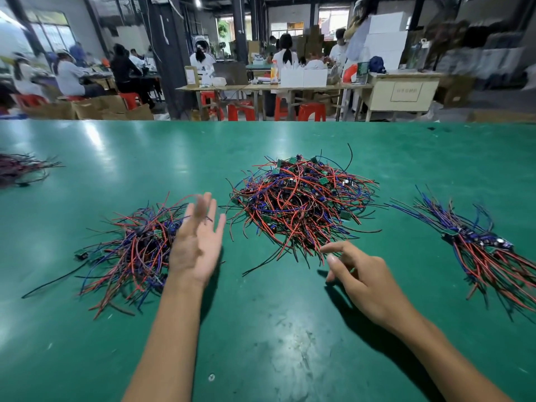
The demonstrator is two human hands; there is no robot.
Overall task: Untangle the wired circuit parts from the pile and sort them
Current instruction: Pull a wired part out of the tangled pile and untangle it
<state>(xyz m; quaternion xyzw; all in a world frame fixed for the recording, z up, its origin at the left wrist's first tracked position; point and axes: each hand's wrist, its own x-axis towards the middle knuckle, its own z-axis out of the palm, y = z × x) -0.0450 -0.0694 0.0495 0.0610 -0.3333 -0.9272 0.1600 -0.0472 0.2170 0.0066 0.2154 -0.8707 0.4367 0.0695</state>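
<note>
Both your hands are empty just now: your left hand (197,245) is spread wide, palm turned inward and fingers straight, raised just beside the looser heap of wired parts (136,250) on your left, while your right hand (362,274) hovers low over the green counter (275,329) with fingers loosely bent, its fingertips near the front edge of the big tangled pile (301,204) in the middle. For the next pull, I'd go for a part at the rim of that pile, not the core: pinch one small green board, not a wire end, and draw it out slowly toward you, using the left hand to press the rest of the pile down so it doesn't drag along. If a wire snags, stop and shake gently instead of tugging. Counting what lies before you: four groups of wired parts in all — the central pile, the heap on your left, a neater bundle (478,245) with wires lying aligned on your right, and a smaller dark cluster (20,169) far off at the left edge. Single parts are too many and too tangled to count.
</note>
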